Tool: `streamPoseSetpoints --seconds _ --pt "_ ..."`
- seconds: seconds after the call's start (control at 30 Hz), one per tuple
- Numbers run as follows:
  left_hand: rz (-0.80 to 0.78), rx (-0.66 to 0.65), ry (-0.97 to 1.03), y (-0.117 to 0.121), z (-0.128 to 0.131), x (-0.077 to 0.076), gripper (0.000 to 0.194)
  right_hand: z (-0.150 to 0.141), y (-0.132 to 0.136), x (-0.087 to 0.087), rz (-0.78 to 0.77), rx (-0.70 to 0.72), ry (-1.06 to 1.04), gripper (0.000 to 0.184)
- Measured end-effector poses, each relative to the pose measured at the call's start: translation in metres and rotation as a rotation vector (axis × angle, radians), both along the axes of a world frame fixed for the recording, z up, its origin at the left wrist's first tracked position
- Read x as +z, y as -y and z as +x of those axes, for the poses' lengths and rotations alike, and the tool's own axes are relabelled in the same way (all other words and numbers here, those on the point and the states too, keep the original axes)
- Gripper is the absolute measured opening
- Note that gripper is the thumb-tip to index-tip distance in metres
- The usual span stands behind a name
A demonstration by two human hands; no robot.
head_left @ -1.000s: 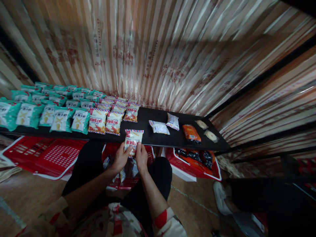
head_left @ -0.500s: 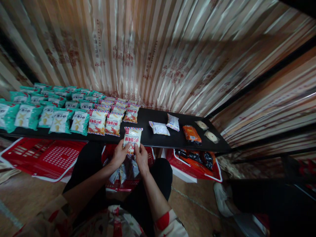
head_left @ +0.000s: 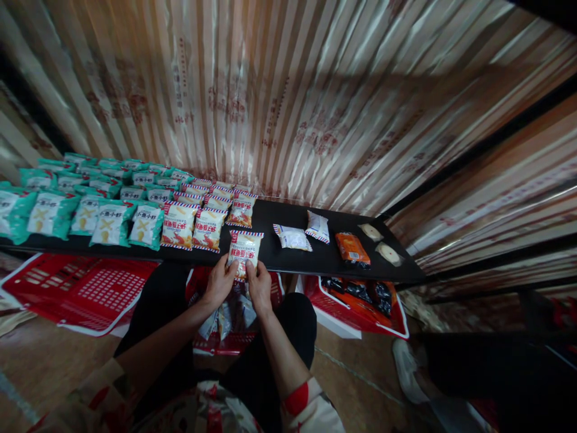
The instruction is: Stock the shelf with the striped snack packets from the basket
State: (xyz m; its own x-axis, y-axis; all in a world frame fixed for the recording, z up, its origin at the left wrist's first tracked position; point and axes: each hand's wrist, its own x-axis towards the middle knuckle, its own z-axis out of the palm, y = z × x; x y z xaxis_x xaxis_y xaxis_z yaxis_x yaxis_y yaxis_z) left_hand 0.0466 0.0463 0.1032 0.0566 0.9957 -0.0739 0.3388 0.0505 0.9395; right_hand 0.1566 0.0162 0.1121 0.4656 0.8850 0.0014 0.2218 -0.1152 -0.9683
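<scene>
Between both hands, at the front edge of the black shelf (head_left: 288, 262), is a white snack bag (head_left: 244, 246) with red print and a striped top edge. My left hand (head_left: 220, 281) grips its lower left side, thumb on the front. On the lower right side my right hand (head_left: 259, 285) is closed the same way. Just behind and to the left stand rows of matching snack bags (head_left: 177, 225), with a gap on the shelf right of the last one. Below my hands a red basket (head_left: 225, 346) between my knees contains several more bags, seen by their silvery sides.
Many green snack bags (head_left: 110, 222) fill the shelf's left. To the right lie two white bags (head_left: 292, 237), an orange packet (head_left: 353, 249) and two pale round packs (head_left: 388, 253). Red baskets (head_left: 97, 294) stand below; another person's shoe (head_left: 408, 370) is at right.
The snack bag has been raised slightly and brought a little nearer the shelf edge, both hands keeping hold of it. The view has shifted slightly; the shelf's other goods look unmoved.
</scene>
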Motion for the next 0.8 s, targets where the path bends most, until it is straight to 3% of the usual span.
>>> streamPoseSetpoints --seconds 0.23,0.8 --pt "0.08 0.0 -0.057 -0.006 0.001 -0.003 0.037 0.006 -0.009 -0.004 -0.004 0.013 0.017 0.038" --pt "0.117 0.025 0.0 -0.03 0.003 -0.014 0.039 0.008 -0.029 0.01 -0.037 0.024 0.191 0.038"
